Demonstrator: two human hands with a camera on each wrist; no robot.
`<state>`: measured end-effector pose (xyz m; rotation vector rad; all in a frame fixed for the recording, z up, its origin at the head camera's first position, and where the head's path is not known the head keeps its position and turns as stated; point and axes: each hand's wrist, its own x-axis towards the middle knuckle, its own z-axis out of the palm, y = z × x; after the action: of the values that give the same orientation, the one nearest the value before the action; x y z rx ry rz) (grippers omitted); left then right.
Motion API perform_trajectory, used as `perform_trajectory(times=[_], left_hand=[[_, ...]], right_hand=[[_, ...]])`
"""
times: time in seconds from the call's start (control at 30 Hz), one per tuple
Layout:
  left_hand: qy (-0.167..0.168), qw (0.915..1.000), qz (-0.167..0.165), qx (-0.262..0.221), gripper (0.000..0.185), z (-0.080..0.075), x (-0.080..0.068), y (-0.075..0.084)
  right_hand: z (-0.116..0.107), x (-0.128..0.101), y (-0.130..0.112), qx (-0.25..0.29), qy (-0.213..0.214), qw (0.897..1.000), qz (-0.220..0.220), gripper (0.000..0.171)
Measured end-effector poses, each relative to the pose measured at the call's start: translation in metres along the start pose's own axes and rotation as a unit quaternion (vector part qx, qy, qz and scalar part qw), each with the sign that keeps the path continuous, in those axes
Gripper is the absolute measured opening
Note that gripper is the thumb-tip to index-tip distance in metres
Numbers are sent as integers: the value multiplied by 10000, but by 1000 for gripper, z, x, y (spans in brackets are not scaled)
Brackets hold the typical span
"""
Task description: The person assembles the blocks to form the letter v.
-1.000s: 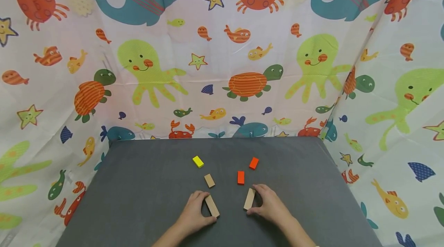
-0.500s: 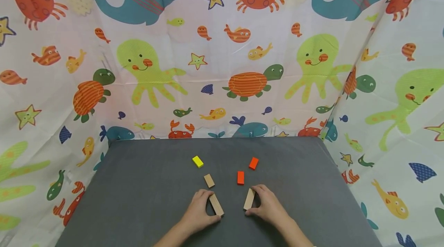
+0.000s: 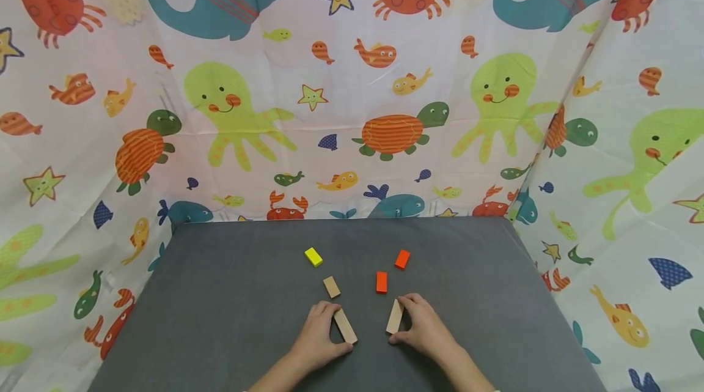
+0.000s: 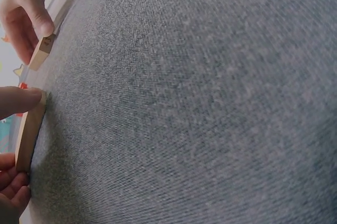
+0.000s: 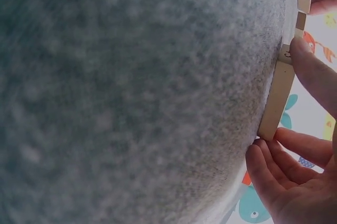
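Observation:
My left hand (image 3: 317,337) pinches a long plain wooden block (image 3: 345,326) by its two ends, thumb at the near end and fingers at the far end. To the right, my right hand (image 3: 426,328) holds a second long wooden block (image 3: 395,317) in the same end-to-end pinch. Both blocks touch the grey cloth and lean towards each other at their near or far ends, with a gap between them. In the right wrist view the right block (image 5: 277,92) has a dark mark on its end. The left wrist view shows the left block (image 4: 30,129) between thumb and fingers.
Beyond the hands lie a short plain wooden block (image 3: 332,287), a yellow block (image 3: 314,257) and two orange blocks, one nearer (image 3: 382,282) and one farther (image 3: 403,259). The grey table (image 3: 236,294) is backed by a sea-animal curtain (image 3: 330,153).
My left hand has slid its wooden block a little to the right, closer to the other long block. The right hand and its block have hardly moved.

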<state>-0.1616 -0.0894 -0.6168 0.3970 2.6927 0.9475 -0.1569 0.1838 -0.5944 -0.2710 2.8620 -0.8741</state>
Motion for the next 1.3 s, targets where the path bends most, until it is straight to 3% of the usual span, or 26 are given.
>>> perform_trajectory(times=[0.33, 0.7, 1.3], left_hand=[[-103, 9998, -147, -9, 95, 1, -1, 0], [-18, 9999, -103, 19, 83, 1, -3, 2], [68, 10000, -40, 11, 84, 1, 0, -2]], right_hand=[[3, -1, -2, 32, 92, 9999, -40, 86], [2, 2, -5, 150, 14, 9992, 368, 86], [7, 4, -17, 181, 138, 9997, 127, 87]])
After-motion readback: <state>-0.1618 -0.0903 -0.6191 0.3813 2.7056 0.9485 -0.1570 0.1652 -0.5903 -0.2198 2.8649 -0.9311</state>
